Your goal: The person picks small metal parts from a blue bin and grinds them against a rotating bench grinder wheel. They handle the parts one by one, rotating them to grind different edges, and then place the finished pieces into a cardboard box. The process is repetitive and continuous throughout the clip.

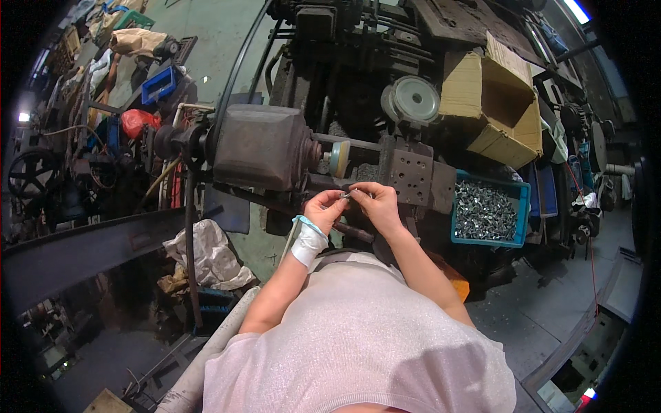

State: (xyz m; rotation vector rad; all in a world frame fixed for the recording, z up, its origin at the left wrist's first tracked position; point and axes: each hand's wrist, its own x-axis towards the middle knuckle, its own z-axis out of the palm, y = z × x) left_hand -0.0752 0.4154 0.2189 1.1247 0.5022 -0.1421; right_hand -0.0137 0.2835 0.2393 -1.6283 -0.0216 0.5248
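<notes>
My left hand point(323, 210) and my right hand point(376, 204) meet in front of my chest, each with thumb and fingers pinched. Between the fingertips is a small metal part point(345, 195), too small to tell its exact kind. White wrap and a light blue band circle my left wrist. Just beyond the hands, a round polishing wheel point(339, 159) with a yellowish and blue rim sits on the spindle of a dark machine point(258, 148). Right of my right hand, a blue crate point(527, 206) holds many small shiny metal pieces point(485, 212).
An open cardboard box point(461, 86) stands at the back right beside a round grey disc point(415, 98). A drilled metal block point(411, 172) lies right of the wheel. White sacking point(210, 255) lies at the left near an upright pole point(191, 248). Farther left is a small blue bin point(159, 85).
</notes>
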